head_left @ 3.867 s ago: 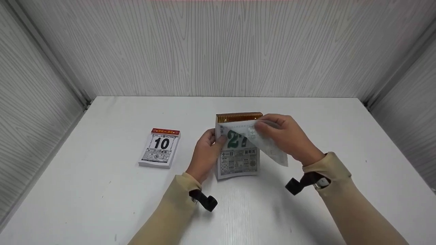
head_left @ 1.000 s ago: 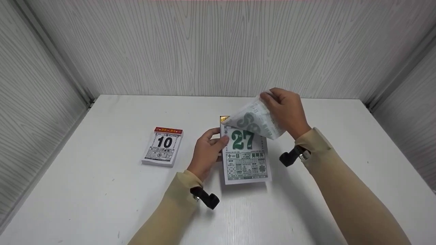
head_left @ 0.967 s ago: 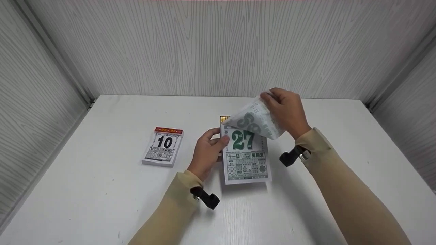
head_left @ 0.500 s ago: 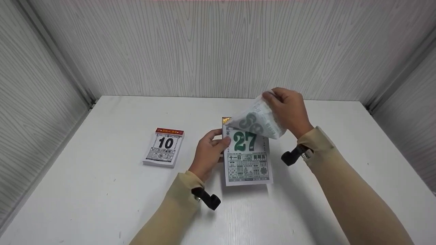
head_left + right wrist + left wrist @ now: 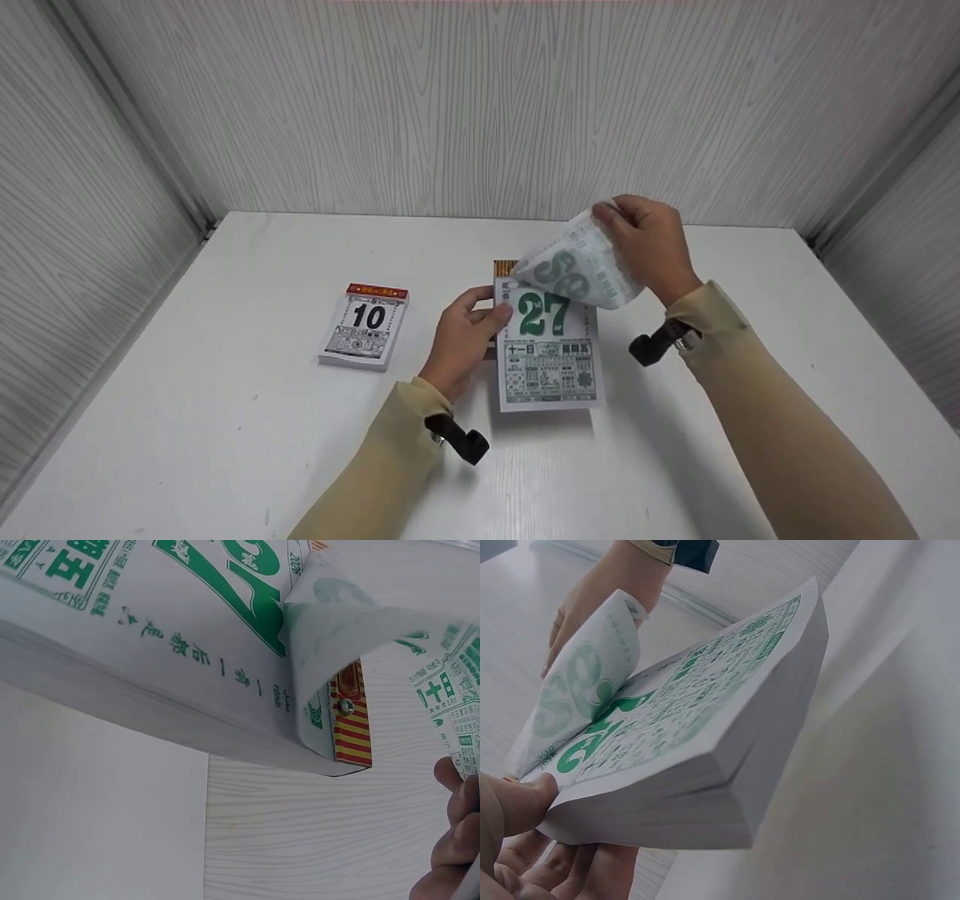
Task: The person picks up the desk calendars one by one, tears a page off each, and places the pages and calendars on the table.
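A thick tear-off calendar (image 5: 551, 375) with a green 27 is held tilted above the table. My left hand (image 5: 466, 337) grips its left edge; in the left wrist view the thumb (image 5: 525, 802) lies on top and the fingers curl beneath the pad. My right hand (image 5: 651, 244) pinches a thin top sheet (image 5: 585, 270), folded up diagonally so its back shows a mirrored green number. In the right wrist view the sheet (image 5: 330, 630) curves up from beside the red-and-yellow striped binding (image 5: 352, 724). The sheet covers much of that binding in the head view.
A smaller calendar (image 5: 365, 330) with a red header and a black 10 lies on the white table (image 5: 247, 450) at the left. Wood-grain panels (image 5: 450, 112) stand at the back and both sides.
Since the earliest frame, my right hand has lifted the sheet up and back, uncovering the whole 27. Over the last second it shifts slightly right with the sheet. The left hand keeps its grip.
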The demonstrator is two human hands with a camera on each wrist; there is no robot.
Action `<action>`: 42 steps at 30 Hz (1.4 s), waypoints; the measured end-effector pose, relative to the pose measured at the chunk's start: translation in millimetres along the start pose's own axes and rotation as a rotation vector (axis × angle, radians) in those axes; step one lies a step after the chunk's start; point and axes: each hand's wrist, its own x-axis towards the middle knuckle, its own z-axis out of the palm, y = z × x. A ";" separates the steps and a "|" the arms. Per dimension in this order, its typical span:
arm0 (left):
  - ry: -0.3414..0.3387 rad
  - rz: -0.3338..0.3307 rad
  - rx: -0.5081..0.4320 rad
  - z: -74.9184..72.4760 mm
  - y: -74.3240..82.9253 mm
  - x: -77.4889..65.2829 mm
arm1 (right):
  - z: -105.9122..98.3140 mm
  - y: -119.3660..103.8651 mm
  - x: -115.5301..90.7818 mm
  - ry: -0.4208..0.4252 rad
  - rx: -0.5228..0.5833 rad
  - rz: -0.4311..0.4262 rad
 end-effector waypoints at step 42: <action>-0.003 0.010 -0.001 6.2 -0.1 3.2 | -22.1 8.9 1.3 0.015 0.037 0.034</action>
